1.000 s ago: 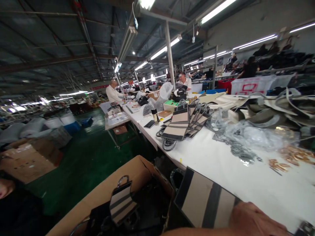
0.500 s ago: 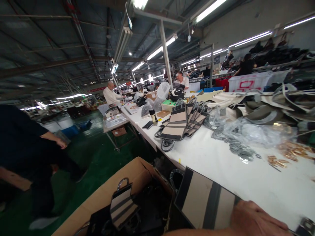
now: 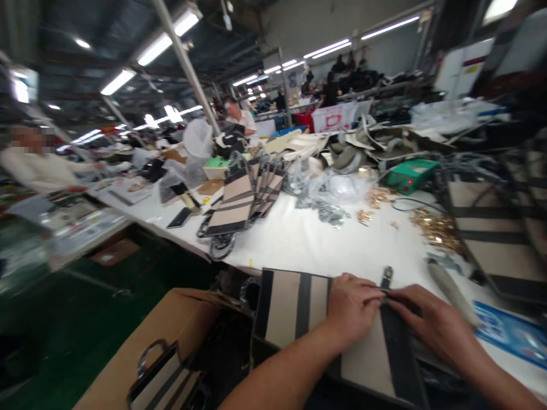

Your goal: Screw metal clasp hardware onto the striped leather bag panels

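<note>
A beige-and-black striped handbag [image 3: 316, 302] lies flat in front of me, over the table's near edge. My left hand [image 3: 352, 307] presses on it, its fingers bent together at the base of a small black strap with a metal fitting [image 3: 387, 275]. From the other side my right hand [image 3: 431, 319] pinches at that same strap, fingertips almost meeting the left ones. What exactly lies between the fingertips is too small to make out. One dark wrapped handle [image 3: 249, 293] sticks out at the bag's left.
A cardboard box [image 3: 171, 319] holding similar bags stands at lower left. More striped bags [image 3: 233, 202] are stacked on the white table [image 3: 294, 242]. Gold metal pieces [image 3: 436, 228], a green device [image 3: 412, 173] and a blue packet [image 3: 508, 333] lie rightward. A co-worker [image 3: 38, 159] is at far left.
My view has swung right. Both hands now meet at the strap, where earlier one hand was seen on the bag's right part. The person walking at left is out of view.
</note>
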A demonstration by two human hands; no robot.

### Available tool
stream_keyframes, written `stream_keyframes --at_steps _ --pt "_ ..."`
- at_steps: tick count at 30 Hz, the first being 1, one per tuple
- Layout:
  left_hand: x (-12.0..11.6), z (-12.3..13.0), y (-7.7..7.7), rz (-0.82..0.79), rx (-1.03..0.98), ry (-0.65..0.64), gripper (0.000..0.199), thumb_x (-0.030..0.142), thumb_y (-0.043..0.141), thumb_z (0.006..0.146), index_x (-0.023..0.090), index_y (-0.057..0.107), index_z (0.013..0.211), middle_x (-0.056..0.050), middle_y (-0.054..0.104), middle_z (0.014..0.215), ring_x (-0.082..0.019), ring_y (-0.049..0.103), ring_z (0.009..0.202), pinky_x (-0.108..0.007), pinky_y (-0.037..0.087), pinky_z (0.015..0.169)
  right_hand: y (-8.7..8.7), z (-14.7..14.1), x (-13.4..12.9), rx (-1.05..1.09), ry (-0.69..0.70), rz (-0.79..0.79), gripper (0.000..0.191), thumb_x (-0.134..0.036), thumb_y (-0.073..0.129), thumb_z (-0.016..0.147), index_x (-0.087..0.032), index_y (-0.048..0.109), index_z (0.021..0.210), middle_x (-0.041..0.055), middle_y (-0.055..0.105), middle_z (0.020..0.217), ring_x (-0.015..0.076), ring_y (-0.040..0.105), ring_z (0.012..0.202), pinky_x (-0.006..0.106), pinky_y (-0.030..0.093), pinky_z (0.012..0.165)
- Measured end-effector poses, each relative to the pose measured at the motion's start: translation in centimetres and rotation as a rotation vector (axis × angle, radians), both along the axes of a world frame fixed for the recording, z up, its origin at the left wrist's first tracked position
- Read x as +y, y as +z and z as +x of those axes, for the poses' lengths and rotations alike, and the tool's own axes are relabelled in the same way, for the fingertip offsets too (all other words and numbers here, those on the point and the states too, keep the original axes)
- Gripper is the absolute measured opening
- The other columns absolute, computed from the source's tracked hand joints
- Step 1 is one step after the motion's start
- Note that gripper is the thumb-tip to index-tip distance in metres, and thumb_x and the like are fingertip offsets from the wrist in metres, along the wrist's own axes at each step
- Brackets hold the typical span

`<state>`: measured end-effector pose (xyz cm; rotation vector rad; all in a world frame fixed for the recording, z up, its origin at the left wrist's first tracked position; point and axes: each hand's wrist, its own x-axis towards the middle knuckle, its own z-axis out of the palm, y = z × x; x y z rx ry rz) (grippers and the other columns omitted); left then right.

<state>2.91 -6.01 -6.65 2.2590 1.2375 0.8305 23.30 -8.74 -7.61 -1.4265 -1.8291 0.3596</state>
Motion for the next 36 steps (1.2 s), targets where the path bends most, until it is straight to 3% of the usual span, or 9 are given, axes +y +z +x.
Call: stream_keyframes --at_steps 5,11,14,17,20,24,27,31,36 --pt "1.3 -0.4 0.8 0.015 -0.01 -0.088 0.017 0.023 0.07 0.089 0.033 0.079 0.1 0.003 0.077 0.115 -0.023 0.063 0.107 -0.044 0.045 0.094 1.1 -0.4 -0.6 -0.146 0.03 -0.174 0.028 -0.044 0.05 0.102 -0.027 0.073 0.097 0.0049 0.07 0.097 0.0198 0.07 0.085 0.032 0.054 0.082" --pt "1.5 -0.5 1.4 0.012 0.025 -0.11 0.013 0.027 0.072 0.09 0.032 0.078 0.1 0.003 0.077 0.115 -0.022 0.062 0.109 -0.045 0.044 0.093 2.4 -0.5 -0.8 -0.283 -0.01 -0.213 0.025 -0.038 0.052 0.102 -0.028 0.074 0.097 0.0037 0.07 0.096 0.0198 0.069 0.085 0.031 0.049 0.075" --pt "1.7 -0.5 1.4 -0.003 0.035 -0.113 0.011 0.029 0.072 0.09 0.033 0.079 0.097 0.004 0.077 0.113 -0.022 0.062 0.107 -0.045 0.043 0.09 3.4 0.2 -0.1 -0.295 0.037 -0.273 0.021 -0.04 0.058 0.098 -0.031 0.076 0.094 0.0016 0.072 0.095 0.0191 0.07 0.083 0.03 0.048 0.074" --pt "1.9 -0.5 1.3 -0.009 0.024 -0.116 0.01 0.029 0.073 0.089 0.033 0.079 0.096 0.003 0.078 0.113 -0.023 0.062 0.107 -0.046 0.042 0.09 5.2 0.1 2.9 -0.281 0.048 -0.271 0.018 -0.042 0.064 0.094 -0.031 0.078 0.094 0.0012 0.074 0.098 0.0193 0.07 0.084 0.03 0.049 0.077" --pt "1.9 -0.5 1.2 -0.005 0.01 -0.112 0.009 0.028 0.073 0.089 0.033 0.079 0.095 0.003 0.077 0.113 -0.023 0.062 0.108 -0.046 0.041 0.09 6.4 -1.8 8.4 -0.239 -0.032 -0.251 0.022 -0.043 0.064 0.092 -0.028 0.078 0.102 0.0018 0.076 0.105 0.0193 0.07 0.091 0.029 0.05 0.083" --pt "1.8 -0.4 0.8 -0.026 -0.023 -0.082 0.008 0.027 0.076 0.086 0.034 0.078 0.09 0.006 0.077 0.111 -0.023 0.061 0.107 -0.046 0.04 0.09 5.8 -5.7 16.6 -0.228 -0.101 -0.343 0.026 -0.039 0.068 0.089 -0.026 0.078 0.109 0.0005 0.078 0.103 0.0179 0.07 0.092 0.026 0.051 0.084" --pt "1.9 -0.4 0.5 -0.065 -0.046 -0.062 0.007 0.028 0.077 0.084 0.034 0.078 0.089 0.006 0.077 0.111 -0.023 0.061 0.109 -0.046 0.04 0.092 4.7 -7.8 20.8 -0.257 -0.166 -0.367 0.031 -0.042 0.068 0.087 -0.025 0.078 0.112 0.0029 0.078 0.101 0.0215 0.071 0.091 0.029 0.052 0.08" --pt "1.9 -0.4 0.8 -0.092 -0.035 -0.075 0.007 0.032 0.073 0.088 0.035 0.079 0.09 0.006 0.077 0.113 -0.024 0.06 0.11 -0.046 0.04 0.092 3.7 -8.8 22.6 -0.305 -0.273 -0.395 0.031 -0.046 0.067 0.085 -0.027 0.079 0.106 0.0053 0.078 0.105 0.0271 0.069 0.098 0.034 0.052 0.081" --pt "2.2 -0.3 0.8 -0.088 0.006 -0.086 0.009 0.033 0.071 0.091 0.035 0.079 0.094 0.005 0.076 0.116 -0.024 0.059 0.114 -0.047 0.039 0.096 3.0 -9.0 23.1 -0.333 -0.305 -0.422 0.03 -0.044 0.063 0.087 -0.028 0.078 0.109 0.0047 0.075 0.112 0.026 0.066 0.105 0.035 0.051 0.089"
